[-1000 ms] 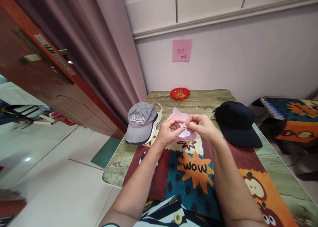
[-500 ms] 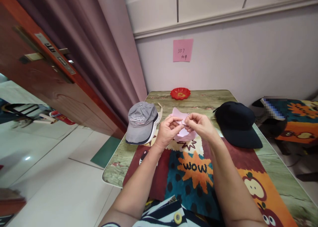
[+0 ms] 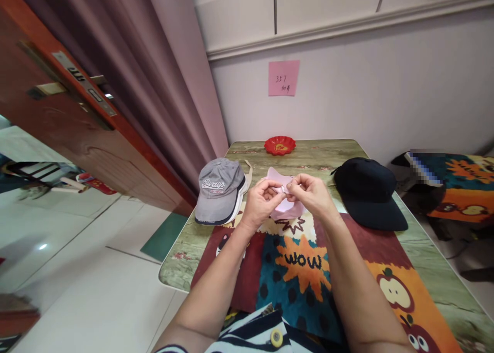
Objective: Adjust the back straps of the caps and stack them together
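Note:
A pale pink cap [image 3: 286, 211] lies on the patterned cloth in front of me, partly covered by my fingers. My left hand [image 3: 262, 201] pinches the cap's strap with thumb and fingertips. From the other side, my right hand [image 3: 311, 192] grips the same strap near a small light buckle [image 3: 283, 189]. Fine details of the strap are too small to make out. Left of my hands sits a grey cap [image 3: 219, 186] with lettering, stacked over a white one [image 3: 244, 186]. On the right rests a black cap [image 3: 365, 191].
A red scalloped dish [image 3: 280, 145] stands at the back of the wood-patterned table [image 3: 247, 151]. The colourful cloth [image 3: 266, 276] covers the table's front. A wooden door [image 3: 96, 142] and a curtain [image 3: 170, 59] are at left; another cloth-covered surface [image 3: 469, 206] is at right.
Both hands stay at the strap with only very slight finger movement. The caps and the dish have not moved.

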`<state>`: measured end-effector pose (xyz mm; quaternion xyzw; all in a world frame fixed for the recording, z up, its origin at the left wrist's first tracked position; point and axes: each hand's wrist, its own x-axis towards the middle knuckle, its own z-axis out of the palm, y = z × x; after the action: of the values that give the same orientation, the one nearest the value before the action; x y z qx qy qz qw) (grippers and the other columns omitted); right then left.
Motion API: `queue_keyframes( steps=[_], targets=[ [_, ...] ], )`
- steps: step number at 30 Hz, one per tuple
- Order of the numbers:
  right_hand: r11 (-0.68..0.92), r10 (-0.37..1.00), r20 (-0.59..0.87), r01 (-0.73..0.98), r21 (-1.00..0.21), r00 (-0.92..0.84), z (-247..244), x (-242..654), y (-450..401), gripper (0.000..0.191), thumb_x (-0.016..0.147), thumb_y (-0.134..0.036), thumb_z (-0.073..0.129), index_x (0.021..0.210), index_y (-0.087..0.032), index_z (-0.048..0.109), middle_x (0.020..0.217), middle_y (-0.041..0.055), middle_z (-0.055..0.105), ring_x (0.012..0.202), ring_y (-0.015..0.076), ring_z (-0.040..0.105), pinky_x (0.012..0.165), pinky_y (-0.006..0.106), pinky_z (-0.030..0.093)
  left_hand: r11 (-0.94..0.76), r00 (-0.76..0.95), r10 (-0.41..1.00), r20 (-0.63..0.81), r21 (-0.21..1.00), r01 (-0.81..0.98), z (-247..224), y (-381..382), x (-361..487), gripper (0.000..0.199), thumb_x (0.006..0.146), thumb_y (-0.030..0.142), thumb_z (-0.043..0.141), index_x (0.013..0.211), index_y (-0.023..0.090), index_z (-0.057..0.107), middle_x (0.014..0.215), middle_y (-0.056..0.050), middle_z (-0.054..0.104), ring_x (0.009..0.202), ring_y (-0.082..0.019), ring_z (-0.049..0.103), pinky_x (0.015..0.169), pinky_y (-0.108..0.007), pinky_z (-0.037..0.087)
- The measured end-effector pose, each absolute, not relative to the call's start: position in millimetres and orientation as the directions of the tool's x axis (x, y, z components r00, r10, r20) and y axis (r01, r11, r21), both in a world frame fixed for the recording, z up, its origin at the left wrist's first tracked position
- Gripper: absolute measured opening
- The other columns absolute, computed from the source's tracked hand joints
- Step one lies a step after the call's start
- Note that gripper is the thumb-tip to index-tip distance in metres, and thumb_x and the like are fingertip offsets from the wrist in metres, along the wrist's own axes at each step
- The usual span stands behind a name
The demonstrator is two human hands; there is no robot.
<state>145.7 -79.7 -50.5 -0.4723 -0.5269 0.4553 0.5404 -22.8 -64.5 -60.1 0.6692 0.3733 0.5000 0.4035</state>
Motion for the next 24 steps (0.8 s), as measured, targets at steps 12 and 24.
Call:
queue_keyframes(
  steps=[12, 24],
  targets=[
    [0.151, 0.983, 0.168, 0.2, -0.968, 0.071, -53, 147, -79, 0.015, 0.075, -0.031, 0.069, 0.069, -0.021, 0.059, 0.062, 0.0024, 0.07, 0.058, 0.018, 0.066, 0.056, 0.026, 0.048, -0.53, 0.246, 0.847, 0.472, 0.794, 0.3, -50, -71, -19, 0.015, 0.08, 0.028, 0.076, 0.088, 0.016, 0.07, 0.085, -0.002, 0.063, 0.062, -0.007, 0.056, 0.057, -0.02, 0.046],
    [0.11, 0.974, 0.1, 0.039, -0.993, -0.203, -45, 167, -84, 0.031, 0.073, -0.045, 0.078, 0.072, -0.016, 0.067, 0.066, 0.0016, 0.066, 0.06, 0.0138, 0.059, 0.057, 0.025, 0.048, -0.528, 0.307, 0.84, 0.448, 0.805, 0.271, -51, -73, -21, 0.018, 0.08, 0.03, 0.076, 0.092, 0.017, 0.073, 0.084, -0.002, 0.062, 0.063, -0.009, 0.057, 0.057, -0.02, 0.047]
  ],
)
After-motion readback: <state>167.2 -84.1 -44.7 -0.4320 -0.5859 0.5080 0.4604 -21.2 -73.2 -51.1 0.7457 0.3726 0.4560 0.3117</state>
